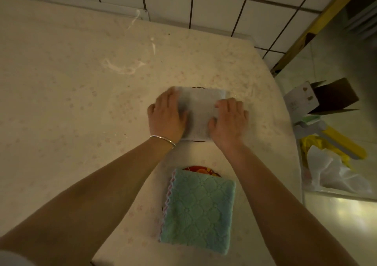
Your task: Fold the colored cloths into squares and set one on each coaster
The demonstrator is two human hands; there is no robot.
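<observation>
While our left hand [166, 115] and right hand [229, 118] lie on opposite sides of the grey cloth [201, 112], our fingers rest flat and loosely spread on it, pressing it onto the surface [71, 82]. A dark sliver just beyond our fingers, and another at the cloth's near edge, hints at a coaster beneath, though we cannot tell for sure. Nearer to us than our fingers, between our forearms, the folded green cloth [199, 210] covers a red coaster [201, 170], of which only the far rim shows. We count two cloths, one coaster plainly seen, and one bracelet [163, 140] on our left wrist. Left of our fingers the surface runs wide and bare; beyond them it reaches the tiled wall [204, 2]. Right of our fingers its edge drops close by to the floor, where boxes [318, 98] and a plastic bag [334, 173] lie.
</observation>
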